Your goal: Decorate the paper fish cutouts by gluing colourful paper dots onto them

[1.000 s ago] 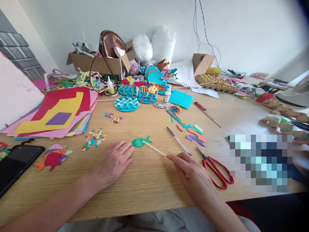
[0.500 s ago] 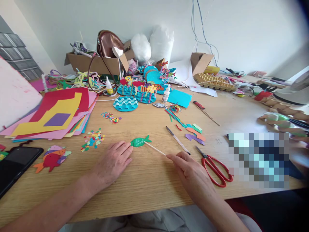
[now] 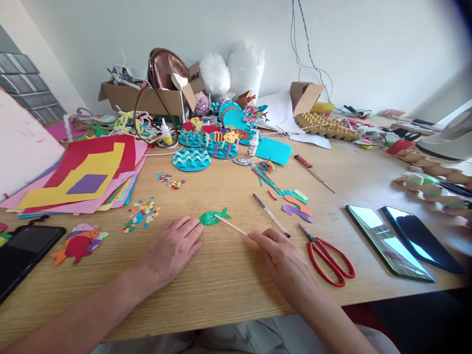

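A small green paper fish (image 3: 211, 219) lies on the table, with darker lines across its body and its tail pointing right. My left hand (image 3: 173, 246) rests palm down beside it, fingers stretched out and fingertips touching the head end. Between the thumb and fingers of my right hand (image 3: 283, 258) is a thin pale wooden stick (image 3: 234, 227). The stick's far tip touches the fish's body near the tail. To the right of the stick lies a pen (image 3: 271, 215), and red-handled scissors (image 3: 328, 255) lie beside my right hand.
Confetti dots (image 3: 142, 214), paper fish cutouts (image 3: 79, 243) and a dark phone (image 3: 27, 255) lie to the left, below stacked coloured sheets (image 3: 79, 167). Two phones (image 3: 391, 241) lie right. Blue wave-shaped crafts (image 3: 191, 159), a glue bottle (image 3: 253, 145) and a cardboard box (image 3: 129, 96) stand behind.
My right hand has moved slightly left, and the stick's tip has slid from near the tail further onto the fish's body. My left hand and the fish stay in place.
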The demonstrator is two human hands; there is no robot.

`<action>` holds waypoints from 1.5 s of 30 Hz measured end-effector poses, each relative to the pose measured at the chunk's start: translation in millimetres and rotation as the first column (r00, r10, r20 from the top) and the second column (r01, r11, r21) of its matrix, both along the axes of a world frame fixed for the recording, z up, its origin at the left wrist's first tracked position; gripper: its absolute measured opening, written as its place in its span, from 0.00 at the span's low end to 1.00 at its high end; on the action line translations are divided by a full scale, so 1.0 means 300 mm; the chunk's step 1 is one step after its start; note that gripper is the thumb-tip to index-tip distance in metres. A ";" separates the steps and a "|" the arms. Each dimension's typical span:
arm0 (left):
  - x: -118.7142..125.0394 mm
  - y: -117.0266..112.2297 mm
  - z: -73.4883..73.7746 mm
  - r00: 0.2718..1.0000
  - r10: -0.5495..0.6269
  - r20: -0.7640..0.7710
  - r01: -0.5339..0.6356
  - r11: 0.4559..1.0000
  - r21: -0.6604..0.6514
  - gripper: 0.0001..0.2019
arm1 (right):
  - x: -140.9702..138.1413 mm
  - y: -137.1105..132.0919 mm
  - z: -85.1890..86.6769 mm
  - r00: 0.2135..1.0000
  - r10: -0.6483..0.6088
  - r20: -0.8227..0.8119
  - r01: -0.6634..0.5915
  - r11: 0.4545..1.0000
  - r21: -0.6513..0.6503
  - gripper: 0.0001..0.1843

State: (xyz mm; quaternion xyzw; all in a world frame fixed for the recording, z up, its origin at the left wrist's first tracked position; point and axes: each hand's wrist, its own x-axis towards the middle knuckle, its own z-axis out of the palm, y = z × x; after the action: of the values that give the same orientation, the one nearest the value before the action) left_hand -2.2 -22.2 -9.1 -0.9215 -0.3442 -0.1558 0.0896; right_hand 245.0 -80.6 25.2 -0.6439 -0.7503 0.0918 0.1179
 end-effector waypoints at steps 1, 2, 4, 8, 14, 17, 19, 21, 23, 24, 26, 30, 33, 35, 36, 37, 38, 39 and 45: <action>0.000 0.000 0.000 1.000 0.000 0.000 0.000 1.000 -0.002 0.13 | -0.001 -0.001 -0.002 1.000 0.013 -0.006 -0.013 1.000 -0.001 0.22; 0.000 -0.001 0.000 1.000 -0.002 0.001 0.002 1.000 -0.003 0.13 | -0.002 -0.002 -0.004 1.000 0.020 -0.008 -0.020 1.000 0.000 0.22; 0.000 -0.001 0.000 1.000 -0.002 0.002 0.002 1.000 -0.005 0.13 | -0.002 -0.001 -0.006 1.000 0.014 0.001 -0.014 1.000 0.009 0.22; 0.001 -0.001 0.000 1.000 0.003 0.010 -0.003 1.000 -0.005 0.13 | -0.009 0.010 0.000 1.000 0.006 0.007 -0.006 1.000 0.022 0.22; 0.003 -0.001 0.004 1.000 0.002 -0.006 -0.002 1.000 -0.002 0.13 | -0.022 0.006 0.012 0.998 0.049 -0.035 -0.047 0.996 0.075 0.21; 0.005 0.000 0.007 1.000 0.001 -0.012 -0.001 1.000 -0.003 0.12 | -0.012 -0.007 0.016 0.997 0.066 -0.044 -0.063 0.996 0.066 0.21; 0.007 0.000 0.009 1.000 0.001 -0.010 -0.001 1.000 -0.003 0.12 | -0.005 -0.012 0.016 0.997 0.074 -0.035 -0.073 0.997 0.027 0.22; 0.007 0.001 0.012 1.000 0.004 -0.012 -0.004 1.000 -0.003 0.12 | 0.001 -0.010 0.013 0.998 0.067 -0.018 -0.067 0.998 -0.001 0.22; 0.007 0.000 0.016 1.000 0.003 -0.015 -0.003 1.000 -0.004 0.12 | 0.006 -0.002 0.008 0.999 0.047 -0.003 -0.047 0.999 -0.003 0.22; 0.007 -0.001 0.018 1.000 0.002 -0.015 -0.002 1.000 -0.003 0.12 | 0.007 0.003 0.006 0.999 0.038 0.003 -0.038 0.999 0.003 0.22; 0.006 -0.003 0.021 1.000 -0.003 -0.016 0.003 1.000 -0.006 0.12 | 0.009 0.010 0.004 1.000 0.026 0.009 -0.026 0.999 0.024 0.22; 0.005 -0.004 0.017 1.000 0.000 -0.017 -0.001 1.000 -0.015 0.12 | 0.011 0.007 0.004 1.000 0.029 -0.012 -0.028 0.997 0.075 0.22; 0.005 -0.003 0.013 1.000 0.008 -0.015 -0.009 1.000 -0.028 0.12 | 0.011 -0.004 0.003 0.999 0.035 -0.036 -0.032 0.996 0.088 0.21; 0.006 -0.003 0.013 1.000 0.008 -0.009 -0.008 0.999 -0.033 0.12 | 0.014 -0.010 0.000 0.999 0.036 -0.038 -0.033 0.997 0.071 0.22; 0.006 -0.003 0.013 1.000 0.008 -0.005 -0.008 0.999 -0.034 0.12 | 0.016 -0.011 -0.002 0.999 0.031 -0.035 -0.029 0.998 0.062 0.22; 0.006 -0.003 0.014 1.000 0.008 0.000 -0.008 0.999 -0.034 0.12 | 0.018 -0.012 -0.003 0.999 0.025 -0.030 -0.023 0.998 0.062 0.22; 0.006 -0.003 0.015 1.000 0.008 0.006 -0.008 0.999 -0.035 0.12 | 0.019 -0.012 -0.005 1.000 0.019 -0.025 -0.017 0.998 0.065 0.22; 0.006 -0.003 0.015 1.000 0.009 0.010 -0.008 0.999 -0.035 0.12 | 0.019 -0.011 -0.005 1.000 0.013 -0.020 -0.012 0.998 0.069 0.22; 0.001 0.000 0.003 1.000 0.004 0.000 -0.004 1.000 -0.021 0.12 | -0.022 0.010 0.007 1.000 0.011 0.009 -0.011 1.000 0.004 0.21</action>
State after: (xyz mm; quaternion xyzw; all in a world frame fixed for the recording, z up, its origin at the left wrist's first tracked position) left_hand -1.8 -22.2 -8.1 -0.9217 -0.3475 -0.1522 0.0804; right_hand 238.4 -77.5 27.3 -0.6401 -0.7544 0.0882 0.1152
